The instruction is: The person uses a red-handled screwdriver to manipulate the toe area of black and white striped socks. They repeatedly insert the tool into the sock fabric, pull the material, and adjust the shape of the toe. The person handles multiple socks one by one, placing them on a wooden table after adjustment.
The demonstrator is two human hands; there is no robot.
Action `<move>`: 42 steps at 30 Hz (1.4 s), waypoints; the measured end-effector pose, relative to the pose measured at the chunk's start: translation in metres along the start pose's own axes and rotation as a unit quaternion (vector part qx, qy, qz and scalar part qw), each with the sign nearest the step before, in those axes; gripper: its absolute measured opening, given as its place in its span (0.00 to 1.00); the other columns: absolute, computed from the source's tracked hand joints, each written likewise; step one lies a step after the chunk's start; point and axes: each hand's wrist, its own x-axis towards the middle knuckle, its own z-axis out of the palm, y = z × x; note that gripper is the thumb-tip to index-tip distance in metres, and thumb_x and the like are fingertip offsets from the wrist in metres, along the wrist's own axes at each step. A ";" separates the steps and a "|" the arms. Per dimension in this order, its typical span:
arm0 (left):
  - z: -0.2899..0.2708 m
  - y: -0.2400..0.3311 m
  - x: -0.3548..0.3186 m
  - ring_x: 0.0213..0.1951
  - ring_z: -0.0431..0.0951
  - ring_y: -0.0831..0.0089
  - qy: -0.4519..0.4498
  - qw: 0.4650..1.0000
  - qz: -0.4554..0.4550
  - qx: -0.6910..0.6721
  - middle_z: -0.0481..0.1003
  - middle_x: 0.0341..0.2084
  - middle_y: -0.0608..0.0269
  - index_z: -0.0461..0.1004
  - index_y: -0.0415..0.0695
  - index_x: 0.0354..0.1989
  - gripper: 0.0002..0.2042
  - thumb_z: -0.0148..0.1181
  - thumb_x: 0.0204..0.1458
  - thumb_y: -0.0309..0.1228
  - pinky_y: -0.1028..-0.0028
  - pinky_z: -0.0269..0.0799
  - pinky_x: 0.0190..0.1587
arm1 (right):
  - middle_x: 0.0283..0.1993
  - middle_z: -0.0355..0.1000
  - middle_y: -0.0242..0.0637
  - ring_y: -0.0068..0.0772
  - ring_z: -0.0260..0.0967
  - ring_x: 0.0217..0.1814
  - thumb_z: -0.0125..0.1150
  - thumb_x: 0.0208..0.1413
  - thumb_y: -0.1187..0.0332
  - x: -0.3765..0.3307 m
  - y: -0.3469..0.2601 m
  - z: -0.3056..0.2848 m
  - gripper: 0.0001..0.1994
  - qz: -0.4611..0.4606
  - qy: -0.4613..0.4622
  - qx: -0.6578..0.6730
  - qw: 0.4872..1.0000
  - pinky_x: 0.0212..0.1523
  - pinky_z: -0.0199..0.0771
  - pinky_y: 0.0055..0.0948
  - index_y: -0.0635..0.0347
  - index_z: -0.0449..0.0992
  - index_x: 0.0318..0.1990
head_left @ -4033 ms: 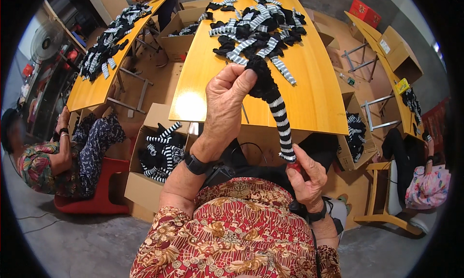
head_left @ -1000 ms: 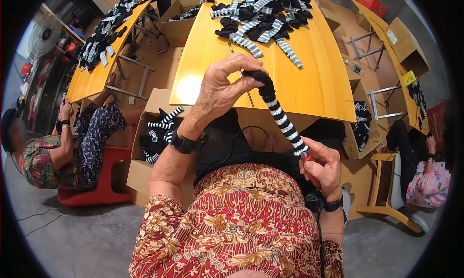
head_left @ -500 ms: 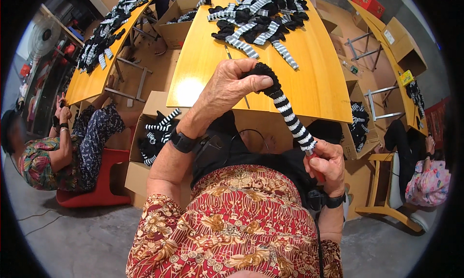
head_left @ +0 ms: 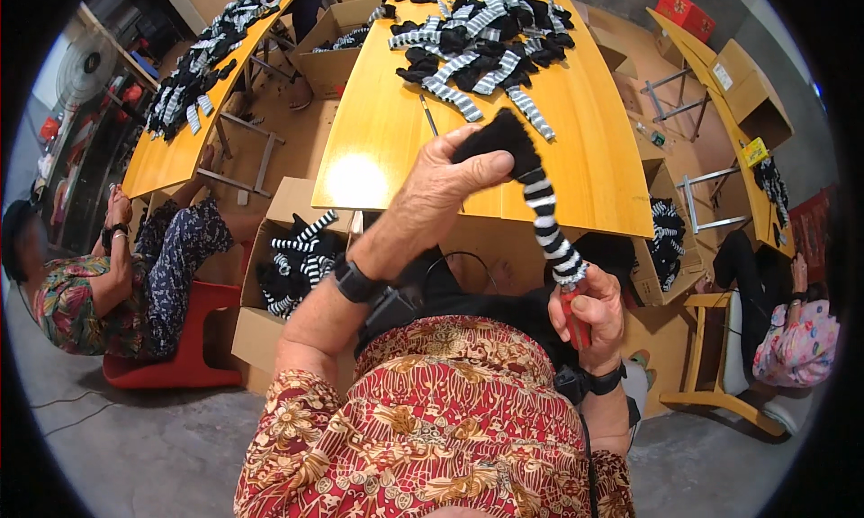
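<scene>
Between my hands hangs a knitted piece, black at its wide end and black-and-white striped along its narrow tube. My left hand pinches the black end, thumb pressed over it, above the table's near edge. Lower and to the right, my right hand is closed around the red handle of a tool. The striped tube's lower end sits bunched at the top of that handle; the tool's tip is hidden. Whether the piece is a glove or a sock I cannot tell.
A pile of black-and-grey striped knitted pieces covers the far part of the yellow table. A thin stick lies nearer. Open boxes of striped pieces stand on both sides below. Two people sit at side tables, left and right.
The black end has been spread out flatter and wider. My right hand has moved slightly left and down with the red handle, which now shows more.
</scene>
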 end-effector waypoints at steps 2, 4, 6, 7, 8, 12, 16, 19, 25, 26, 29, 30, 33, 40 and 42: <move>-0.001 -0.019 0.000 0.44 0.77 0.73 0.002 0.991 -0.009 -0.134 0.79 0.39 0.63 0.76 0.43 0.42 0.10 0.63 0.55 0.32 0.65 0.72 0.50 | 0.40 0.73 0.46 0.30 0.66 0.20 0.55 0.53 0.76 0.001 0.003 0.000 0.22 -0.026 -0.006 0.016 1.000 0.15 0.66 0.21 0.46 0.74 0.57; 0.013 -0.029 0.001 0.44 0.78 0.72 0.010 0.979 -0.002 -0.203 0.79 0.38 0.60 0.76 0.43 0.41 0.09 0.59 0.57 0.35 0.65 0.73 0.50 | 0.40 0.73 0.46 0.30 0.66 0.20 0.55 0.54 0.76 0.001 0.005 -0.004 0.22 -0.025 -0.021 0.007 0.999 0.15 0.67 0.21 0.45 0.74 0.57; 0.030 -0.028 0.001 0.43 0.78 0.72 0.038 0.978 0.003 -0.204 0.79 0.37 0.59 0.75 0.42 0.39 0.10 0.57 0.59 0.37 0.66 0.74 0.48 | 0.31 0.72 0.45 0.27 0.65 0.18 0.56 0.54 0.73 0.000 0.004 0.002 0.21 -0.018 0.008 0.001 1.000 0.16 0.65 0.21 0.52 0.73 0.57; 0.032 -0.026 0.003 0.42 0.78 0.72 0.042 0.983 0.023 -0.178 0.79 0.37 0.58 0.75 0.41 0.39 0.11 0.56 0.60 0.37 0.68 0.74 0.47 | 0.26 0.71 0.44 0.26 0.64 0.17 0.56 0.53 0.71 -0.001 0.004 0.003 0.21 -0.014 0.022 0.000 1.000 0.16 0.64 0.20 0.56 0.72 0.57; 0.032 -0.024 0.006 0.41 0.79 0.72 0.046 0.986 0.043 -0.151 0.79 0.36 0.58 0.75 0.40 0.39 0.12 0.55 0.61 0.37 0.69 0.74 0.46 | 0.26 0.71 0.45 0.26 0.63 0.17 0.55 0.55 0.71 -0.002 0.003 0.001 0.21 0.000 0.020 0.010 1.000 0.16 0.64 0.21 0.50 0.73 0.58; 0.038 -0.021 0.005 0.35 0.80 0.73 0.031 0.997 0.032 -0.062 0.79 0.33 0.59 0.75 0.38 0.39 0.12 0.54 0.61 0.36 0.73 0.75 0.42 | 0.24 0.68 0.46 0.28 0.60 0.13 0.52 0.58 0.70 -0.003 0.012 -0.011 0.20 0.008 -0.040 0.116 0.992 0.15 0.61 0.23 0.41 0.72 0.58; 0.035 -0.021 0.005 0.33 0.80 0.73 -0.008 0.999 0.015 -0.036 0.79 0.32 0.60 0.76 0.41 0.37 0.10 0.55 0.60 0.35 0.72 0.75 0.41 | 0.25 0.69 0.46 0.28 0.61 0.14 0.54 0.58 0.70 -0.001 0.016 -0.003 0.20 -0.005 -0.022 0.119 0.993 0.16 0.62 0.23 0.41 0.72 0.58; 0.040 -0.017 0.003 0.34 0.80 0.73 -0.019 0.999 0.021 -0.019 0.79 0.32 0.60 0.76 0.43 0.37 0.08 0.55 0.60 0.34 0.72 0.76 0.41 | 0.25 0.71 0.45 0.26 0.63 0.17 0.57 0.54 0.69 0.002 0.007 0.014 0.21 -0.013 0.027 0.048 0.998 0.17 0.63 0.20 0.53 0.73 0.57; 0.033 -0.010 0.008 0.39 0.80 0.72 0.017 0.997 0.049 -0.053 0.79 0.35 0.58 0.75 0.44 0.39 0.06 0.56 0.60 0.32 0.72 0.77 0.42 | 0.30 0.73 0.43 0.26 0.65 0.19 0.58 0.53 0.71 0.010 -0.009 0.008 0.21 -0.022 0.040 -0.007 0.999 0.17 0.64 0.20 0.63 0.72 0.56; 0.031 -0.006 0.010 0.40 0.80 0.71 0.037 0.995 0.062 -0.069 0.79 0.36 0.58 0.75 0.43 0.39 0.06 0.56 0.60 0.32 0.71 0.77 0.42 | 0.31 0.73 0.43 0.26 0.66 0.19 0.58 0.53 0.72 0.010 -0.013 0.008 0.21 -0.018 0.040 -0.008 0.999 0.17 0.64 0.20 0.62 0.72 0.56; 0.015 -0.008 0.014 0.40 0.80 0.71 0.027 0.993 0.100 -0.058 0.79 0.39 0.57 0.75 0.40 0.42 0.09 0.56 0.60 0.31 0.70 0.77 0.44 | 0.33 0.73 0.43 0.27 0.66 0.20 0.57 0.53 0.73 0.003 -0.010 0.007 0.22 -0.015 0.036 -0.003 0.999 0.16 0.65 0.20 0.60 0.71 0.58; 0.018 -0.007 0.015 0.40 0.80 0.72 0.037 0.993 0.103 -0.054 0.79 0.39 0.58 0.75 0.40 0.43 0.09 0.56 0.59 0.31 0.71 0.77 0.44 | 0.33 0.74 0.43 0.27 0.67 0.20 0.57 0.53 0.74 0.003 -0.006 0.006 0.23 -0.016 0.031 0.003 0.999 0.16 0.65 0.20 0.59 0.71 0.58; 0.019 -0.011 0.014 0.37 0.79 0.76 0.086 0.988 0.117 -0.049 0.79 0.38 0.62 0.76 0.39 0.44 0.10 0.59 0.57 0.30 0.75 0.77 0.41 | 0.30 0.73 0.43 0.25 0.65 0.19 0.56 0.54 0.72 0.004 -0.002 0.008 0.22 -0.008 0.033 0.000 0.999 0.17 0.64 0.20 0.57 0.72 0.58; 0.022 -0.011 0.012 0.34 0.78 0.78 0.076 0.991 0.111 -0.011 0.79 0.34 0.63 0.76 0.39 0.42 0.09 0.63 0.54 0.27 0.77 0.77 0.38 | 0.32 0.71 0.45 0.28 0.65 0.19 0.56 0.53 0.72 0.006 -0.001 -0.004 0.20 -0.011 0.020 -0.011 1.000 0.15 0.65 0.20 0.47 0.74 0.56; 0.023 -0.009 0.012 0.33 0.78 0.78 0.090 0.991 0.095 -0.010 0.79 0.34 0.64 0.76 0.38 0.42 0.10 0.64 0.53 0.28 0.78 0.76 0.38 | 0.37 0.72 0.45 0.29 0.66 0.20 0.55 0.53 0.74 0.005 0.000 -0.008 0.22 -0.010 0.004 -0.008 1.000 0.14 0.65 0.21 0.42 0.74 0.57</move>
